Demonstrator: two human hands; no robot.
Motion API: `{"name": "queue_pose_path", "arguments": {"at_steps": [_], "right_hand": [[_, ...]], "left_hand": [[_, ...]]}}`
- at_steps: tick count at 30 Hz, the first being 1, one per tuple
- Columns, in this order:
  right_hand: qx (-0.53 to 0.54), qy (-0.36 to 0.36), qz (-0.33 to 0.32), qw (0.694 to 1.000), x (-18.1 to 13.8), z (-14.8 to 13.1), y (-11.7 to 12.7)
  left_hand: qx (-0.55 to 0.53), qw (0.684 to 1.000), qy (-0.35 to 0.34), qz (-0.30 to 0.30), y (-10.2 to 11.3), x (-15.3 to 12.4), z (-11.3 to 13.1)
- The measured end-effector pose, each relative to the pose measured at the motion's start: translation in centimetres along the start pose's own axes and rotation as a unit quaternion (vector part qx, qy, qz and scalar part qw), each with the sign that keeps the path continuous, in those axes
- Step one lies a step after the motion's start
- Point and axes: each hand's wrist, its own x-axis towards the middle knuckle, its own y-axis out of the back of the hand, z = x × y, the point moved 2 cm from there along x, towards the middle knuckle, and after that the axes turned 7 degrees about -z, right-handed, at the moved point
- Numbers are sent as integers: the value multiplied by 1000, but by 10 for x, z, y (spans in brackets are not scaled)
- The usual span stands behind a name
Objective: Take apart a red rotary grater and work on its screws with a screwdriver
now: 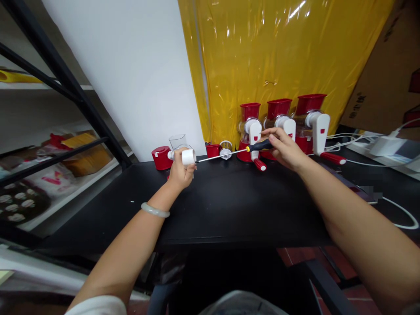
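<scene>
My left hand (180, 170) is wrapped round a clear plastic grater body with a white cylindrical end (188, 157), held just above the table. My right hand (285, 148) grips the black and yellow handle of a long screwdriver (223, 155). Its shaft points left, and the tip is at the opening of the white cylinder; whether it touches a screw inside cannot be made out. A red round base (161, 158) stands behind my left hand. Near the shaft lie a metal grating drum (225, 149) and a red part (213, 151).
Three red and white rotary graters (252, 127) with crank handles stand at the back right of the black table (229, 210). White cables and a power strip (389, 146) lie at the right. A shelf rack (65, 192) with bags stands left. Yellow plastic sheeting (262, 52) hangs behind.
</scene>
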Motion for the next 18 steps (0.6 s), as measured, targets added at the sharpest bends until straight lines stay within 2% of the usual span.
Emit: {"name": "queue_pose_path", "arguments": {"at_steps": [2,5,9,11,18], "right_hand": [[-51,-34,28,998,2,10,2],[-108,-72,64,989,2,22,3],[-166,-62,62,982,3,36,3],[-172,-58,51,982,4,43,3],[-112,-50,52,991,5,52,3]], "left_hand": [[-16,999,28,-26,-4,2,13],[-48,991,119,-43,-10,7,28],[-85,966,239,-57,-17,9,32],[-105,953,278,-61,-20,7,31],[-130,927,344,-75,-25,5,30]]}}
